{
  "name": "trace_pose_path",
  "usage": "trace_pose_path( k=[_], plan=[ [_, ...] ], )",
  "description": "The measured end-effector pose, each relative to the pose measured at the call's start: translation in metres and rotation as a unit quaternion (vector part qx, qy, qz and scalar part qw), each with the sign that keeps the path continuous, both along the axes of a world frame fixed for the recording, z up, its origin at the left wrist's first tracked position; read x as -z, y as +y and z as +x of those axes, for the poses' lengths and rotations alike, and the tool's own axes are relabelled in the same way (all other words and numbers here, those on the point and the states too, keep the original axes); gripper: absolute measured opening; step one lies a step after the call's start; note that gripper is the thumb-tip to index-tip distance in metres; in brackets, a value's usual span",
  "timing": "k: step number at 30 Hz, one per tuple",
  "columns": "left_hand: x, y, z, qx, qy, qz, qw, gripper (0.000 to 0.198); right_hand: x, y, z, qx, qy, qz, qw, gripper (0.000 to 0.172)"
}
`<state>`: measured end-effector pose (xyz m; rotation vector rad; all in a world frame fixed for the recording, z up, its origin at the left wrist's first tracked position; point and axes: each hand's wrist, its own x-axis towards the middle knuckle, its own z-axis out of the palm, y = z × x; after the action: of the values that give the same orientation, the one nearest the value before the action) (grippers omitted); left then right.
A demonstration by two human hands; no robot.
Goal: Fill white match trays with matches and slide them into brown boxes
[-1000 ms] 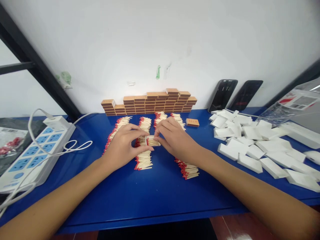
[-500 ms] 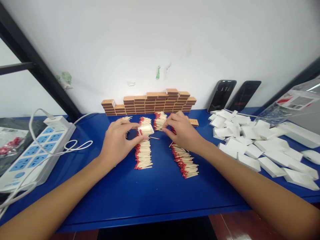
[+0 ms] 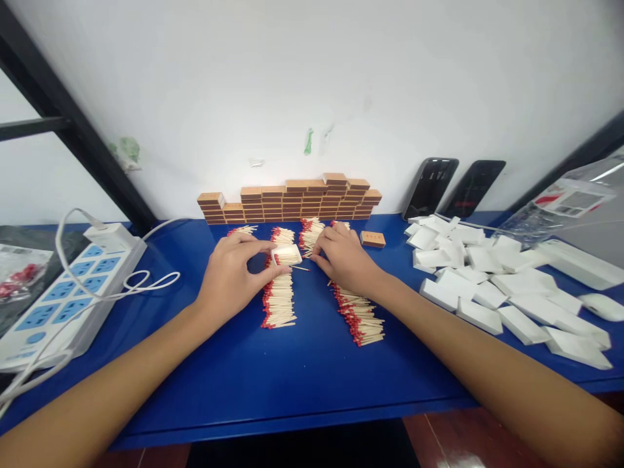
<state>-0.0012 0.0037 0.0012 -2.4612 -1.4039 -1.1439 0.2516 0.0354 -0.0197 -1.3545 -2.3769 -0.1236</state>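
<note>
Hands of one person work at a blue counter [image 3: 292,383], seen from above. Left hand [image 3: 229,279] holds a small white tray [image 3: 286,254] just over the counter, with thumb and forefinger closed on its left end. From those fingers the tray lies to the right. Its long axis runs left to right and its open side faces up. What sits inside is too small to tell.

Right hand [image 3: 344,260] is just to the right of the tray, its fingers curled with the tips down on matches [image 3: 309,235]. Whether they grip any cannot be told. These tips are near the tray's right end and seem not to touch it. The tray thus lies between the two hands, held by the left alone.

A loose match [image 3: 299,268] lies on the counter just below the tray. One long row of red-tipped matches [image 3: 279,299] runs toward the viewer under the tray, and another row [image 3: 358,318] runs from under the right hand.

Brown boxes [image 3: 292,201] are stacked along the wall behind. Spare trays [image 3: 487,286] are heaped well to the right, and a power strip [image 3: 63,292] lies far left.
</note>
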Motion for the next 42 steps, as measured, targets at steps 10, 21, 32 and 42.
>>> trace_pose_path(
  k=[10,21,32,42],
  plan=[
    [0.000,0.001,-0.001,0.004,0.002,-0.002,1.000,0.041,0.000,0.002,0.004,-0.023,0.006,-0.001,1.000,0.010],
    [0.000,0.001,-0.001,0.003,0.001,-0.004,1.000,0.040,-0.004,0.000,0.005,-0.036,0.012,-0.010,0.999,0.008],
    [0.001,0.002,-0.002,0.015,-0.004,-0.010,1.000,0.039,0.000,0.002,0.005,-0.026,0.002,0.003,1.000,0.009],
    [0.003,0.003,-0.003,0.022,-0.002,-0.020,1.000,0.038,-0.012,-0.002,0.009,-0.042,0.021,0.036,0.998,0.010]
  ],
)
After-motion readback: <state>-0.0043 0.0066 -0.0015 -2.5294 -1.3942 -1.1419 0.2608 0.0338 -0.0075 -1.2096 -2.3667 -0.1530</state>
